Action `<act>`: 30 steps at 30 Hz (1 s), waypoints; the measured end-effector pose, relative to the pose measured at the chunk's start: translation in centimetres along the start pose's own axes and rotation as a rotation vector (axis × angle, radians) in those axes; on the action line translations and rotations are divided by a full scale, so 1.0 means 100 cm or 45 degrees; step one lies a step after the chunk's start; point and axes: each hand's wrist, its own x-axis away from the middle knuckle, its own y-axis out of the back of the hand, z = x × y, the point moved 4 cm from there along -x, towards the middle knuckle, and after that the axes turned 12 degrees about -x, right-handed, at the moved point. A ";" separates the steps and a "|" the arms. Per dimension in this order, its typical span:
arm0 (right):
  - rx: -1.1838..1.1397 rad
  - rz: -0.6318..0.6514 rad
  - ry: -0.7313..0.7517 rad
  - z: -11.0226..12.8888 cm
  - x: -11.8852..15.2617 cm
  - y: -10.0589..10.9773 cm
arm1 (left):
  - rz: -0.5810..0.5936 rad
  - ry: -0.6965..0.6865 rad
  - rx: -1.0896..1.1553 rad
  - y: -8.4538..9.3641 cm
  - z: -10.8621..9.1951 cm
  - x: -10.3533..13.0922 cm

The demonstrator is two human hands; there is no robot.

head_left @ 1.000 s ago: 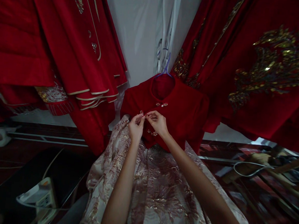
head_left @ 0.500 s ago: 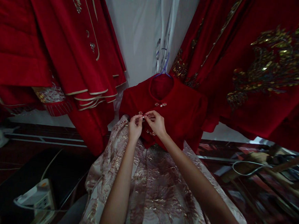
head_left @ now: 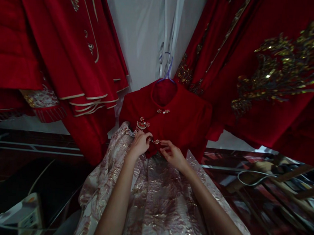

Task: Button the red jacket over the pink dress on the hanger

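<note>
A short red jacket (head_left: 184, 116) hangs on a blue hanger (head_left: 168, 73) over a shiny pink brocade skirt (head_left: 166, 205). Its front carries a beaded clasp (head_left: 163, 111) near the collar, a jewelled ornament (head_left: 142, 124) with hanging strands on the left, and a lower beaded clasp (head_left: 156, 142). My left hand (head_left: 142, 142) has its fingers closed at the left end of the lower clasp; what they pinch is too small to make out. My right hand (head_left: 172, 154) touches the clasp's right end with its fingertips, fingers apart.
Red garments with pale piping (head_left: 95, 73) hang at the left, and red ones with gold sequin embroidery (head_left: 272, 72) at the right. A power strip (head_left: 31, 212) with a cord lies on a black surface (head_left: 59, 178) at lower left. Wooden bars (head_left: 293, 177) stand at right.
Both hands have moved down from the middle ornament to the lower clasp, and the ornament is now uncovered. My right hand's fingers have spread. The view has shifted slightly.
</note>
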 end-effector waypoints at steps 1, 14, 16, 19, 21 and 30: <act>-0.022 -0.025 -0.003 -0.006 0.001 -0.004 | -0.018 -0.046 -0.090 0.002 -0.006 0.002; 0.127 -0.372 0.082 -0.031 -0.024 -0.028 | -0.096 -0.146 -0.426 -0.005 -0.003 0.005; 0.195 -0.402 0.128 -0.028 -0.022 -0.026 | -0.095 -0.164 -0.429 -0.005 -0.002 0.006; 0.222 -0.403 0.167 -0.022 -0.019 -0.025 | -0.137 -0.131 -0.430 -0.006 0.000 0.008; 0.197 -0.401 0.171 -0.020 -0.019 -0.025 | -0.184 -0.082 -0.397 -0.007 0.002 0.009; -0.062 -0.500 -0.034 -0.014 -0.032 -0.015 | 0.056 -0.118 -0.048 0.013 0.008 0.006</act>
